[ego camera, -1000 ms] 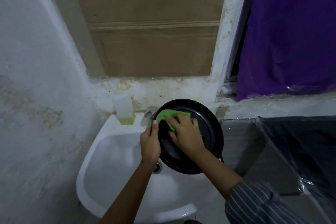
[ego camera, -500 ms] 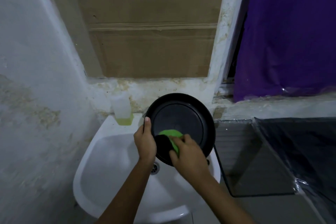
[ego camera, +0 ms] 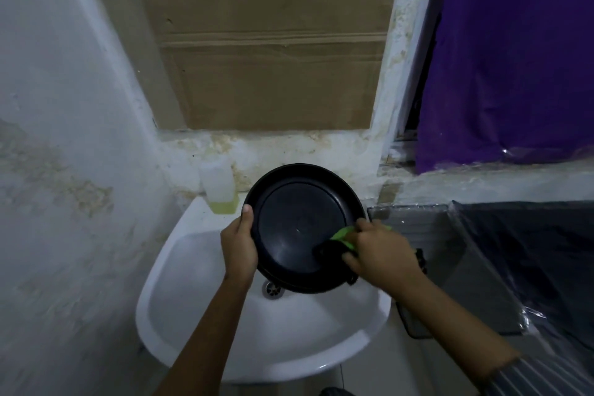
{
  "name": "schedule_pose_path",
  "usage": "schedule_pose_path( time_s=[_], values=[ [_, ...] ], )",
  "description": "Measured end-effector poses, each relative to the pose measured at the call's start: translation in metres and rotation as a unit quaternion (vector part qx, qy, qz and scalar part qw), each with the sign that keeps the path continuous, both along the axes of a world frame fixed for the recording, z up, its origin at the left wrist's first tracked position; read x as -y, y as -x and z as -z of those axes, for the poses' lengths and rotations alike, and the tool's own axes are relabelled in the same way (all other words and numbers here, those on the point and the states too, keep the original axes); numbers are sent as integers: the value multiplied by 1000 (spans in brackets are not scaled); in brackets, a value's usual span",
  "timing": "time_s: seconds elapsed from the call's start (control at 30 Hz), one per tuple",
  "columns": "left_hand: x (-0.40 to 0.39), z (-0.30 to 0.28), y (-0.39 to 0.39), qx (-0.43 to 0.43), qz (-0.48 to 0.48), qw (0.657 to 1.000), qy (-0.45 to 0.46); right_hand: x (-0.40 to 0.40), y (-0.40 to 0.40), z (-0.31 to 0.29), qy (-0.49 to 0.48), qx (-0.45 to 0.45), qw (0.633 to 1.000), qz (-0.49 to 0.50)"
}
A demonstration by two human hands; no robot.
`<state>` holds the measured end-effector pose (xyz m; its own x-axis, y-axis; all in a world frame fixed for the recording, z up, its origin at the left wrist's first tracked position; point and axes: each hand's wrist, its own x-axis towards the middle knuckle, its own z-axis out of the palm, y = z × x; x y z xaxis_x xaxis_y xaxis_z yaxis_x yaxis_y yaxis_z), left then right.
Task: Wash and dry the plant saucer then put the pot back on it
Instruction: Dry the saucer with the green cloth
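Over the white sink, a left hand grips the tilted black saucer at nine o'clock while the right hand clutches a green sponge at four o'clock; washing continues, and rinsing likely comes next.

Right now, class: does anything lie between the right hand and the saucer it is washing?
Yes. A green sponge lies between the right hand and the saucer, pressed against its lower right rim. The left hand grips the left rim directly.
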<state>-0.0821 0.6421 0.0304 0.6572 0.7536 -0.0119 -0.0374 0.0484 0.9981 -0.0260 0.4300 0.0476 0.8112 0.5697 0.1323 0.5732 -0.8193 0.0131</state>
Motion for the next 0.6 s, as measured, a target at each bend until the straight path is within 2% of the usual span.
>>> schedule_pose_path(
  time_s=[0.07, 0.13, 0.23, 0.3, 0.43, 0.6],
  values=[
    [6, 1, 1, 1, -2, 1000, -3, 2, -9, 0, -68, 13, 996, 58],
    [9, 1, 0, 1, -1, 1000, -4, 3, -14, -1, -206, -2, 972, 115],
    [7, 4, 3, -13, 11, 1000, -8, 4, -17, -2, -442, -70, 880, 162],
    [5, 8, 8, -19, 18, 1000, -5, 6, -16, 2, -534, -75, 821, 188],
    [1, 17, 20, -34, 23, 999, 21, 16, -2, 14, -631, -103, 733, 232],
    [7, 21, 29, -35, 59, 995, 67, 12, 27, 28, -666, -200, 680, 232]
  ],
)
